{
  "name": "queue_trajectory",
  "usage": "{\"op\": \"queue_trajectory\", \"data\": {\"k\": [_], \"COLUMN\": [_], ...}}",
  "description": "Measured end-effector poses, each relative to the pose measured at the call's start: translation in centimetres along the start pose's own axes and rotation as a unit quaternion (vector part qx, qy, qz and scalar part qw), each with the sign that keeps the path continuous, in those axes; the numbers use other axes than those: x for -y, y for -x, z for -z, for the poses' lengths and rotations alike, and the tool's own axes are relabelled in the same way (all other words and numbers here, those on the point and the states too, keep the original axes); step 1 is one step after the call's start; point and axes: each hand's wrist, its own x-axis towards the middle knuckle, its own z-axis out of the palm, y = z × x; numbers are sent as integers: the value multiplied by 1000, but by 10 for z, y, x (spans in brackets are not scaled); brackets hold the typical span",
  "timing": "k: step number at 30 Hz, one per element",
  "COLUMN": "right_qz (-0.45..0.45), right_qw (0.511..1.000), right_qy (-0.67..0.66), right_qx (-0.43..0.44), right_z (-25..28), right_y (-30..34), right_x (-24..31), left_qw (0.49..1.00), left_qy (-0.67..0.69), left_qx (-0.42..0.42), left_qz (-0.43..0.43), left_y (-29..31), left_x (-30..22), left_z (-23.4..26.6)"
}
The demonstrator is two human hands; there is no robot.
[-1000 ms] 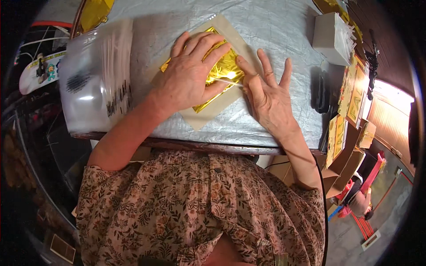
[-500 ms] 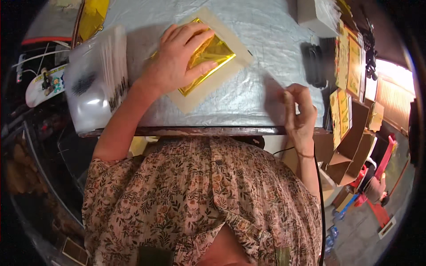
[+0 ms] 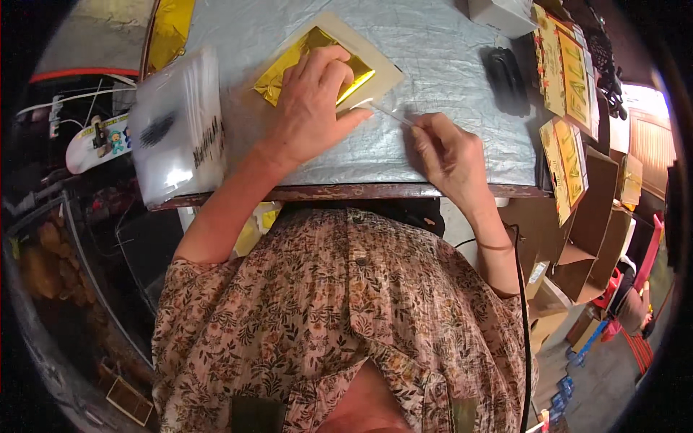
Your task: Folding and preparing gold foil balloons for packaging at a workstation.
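Observation:
A folded sheet of shiny gold foil [image 3: 289,68] rests on a beige square backing [image 3: 379,58], tilted like a diamond on the table. My left hand [image 3: 307,101] lies over the foil, its fingers bent on top and the thumb stretched out to the right, apart from them. That thumb's tip is at the end of a thin, pale, straw-like strip [image 3: 390,112]. The strip's other end is pinched in my right hand [image 3: 455,151], just right of the backing's lower corner. My left palm hides part of the foil and backing.
A stack of clear plastic bags [image 3: 177,130] stands at the table's left edge. More gold foil [image 3: 170,36] lies behind it. To the right are a black object [image 3: 507,79], a white box [image 3: 505,14], yellow printed packages [image 3: 567,68] and an open cardboard box [image 3: 595,216].
My right hand has moved left, bringing the strip to the backing's lower right corner. My left hand has shifted lower right, and its thumb now reaches from the foil to the strip.

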Motion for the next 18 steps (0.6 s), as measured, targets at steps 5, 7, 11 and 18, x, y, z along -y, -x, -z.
{"op": "queue_trajectory", "data": {"k": [5, 7, 11, 18], "right_qz": [-11, -6, 79, 170], "right_qw": [1000, 1000, 992, 978], "right_qy": [-9, 10, 83, 110], "right_qx": [2, -10, -54, -55], "right_z": [-3, -4, -7, -6], "right_y": [-3, -7, -21, -42], "right_x": [1, 2, -6, -14], "left_qw": [993, 992, 996, 999], "left_qy": [-78, -80, -20, -28], "left_qx": [-43, -52, -48, -27], "left_qz": [-75, -84, -78, -37], "left_y": [1, 1, -1, -9], "left_x": [-8, -10, -7, 42], "left_z": [-9, -12, -9, 10]}}
